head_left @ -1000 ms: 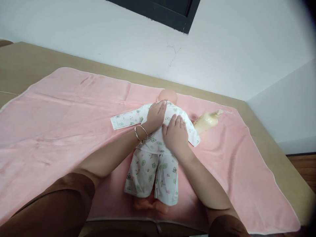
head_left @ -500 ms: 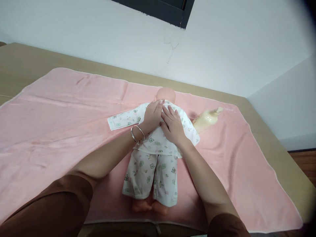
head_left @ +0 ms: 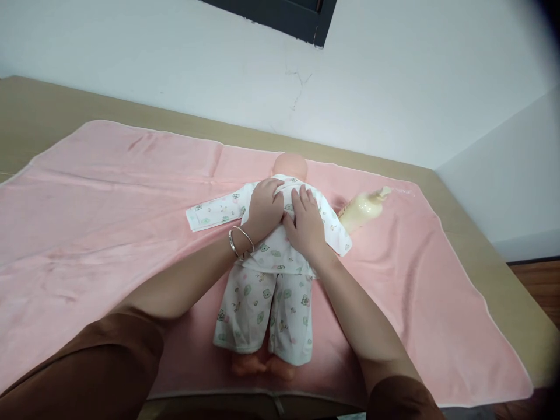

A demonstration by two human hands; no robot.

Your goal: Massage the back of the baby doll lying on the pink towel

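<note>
A baby doll (head_left: 289, 167) in a white patterned top and trousers lies face down, its head away from me and its feet toward me. My left hand (head_left: 265, 209) rests flat on the left part of the doll's upper back, with bangles at the wrist. On the right part of the back lies my right hand (head_left: 305, 224), fingers stretched toward the head. A narrow strip of the top shows between the two hands. The doll's left-side sleeve (head_left: 214, 211) spreads out sideways. Neither hand grips anything.
Under the doll a pink blanket (head_left: 144, 175) covers much of the wooden table (head_left: 52, 96). A cream-coloured pump bottle (head_left: 365, 209) lies on its side by the doll's right-side sleeve. Beyond the table's far edge stands a white wall (head_left: 175, 70) with a dark frame (head_left: 280, 16).
My hands have moved apart on the doll's back; the left slid outward to the left and its fingers no longer reach the middle. The whole view has shifted slightly.
</note>
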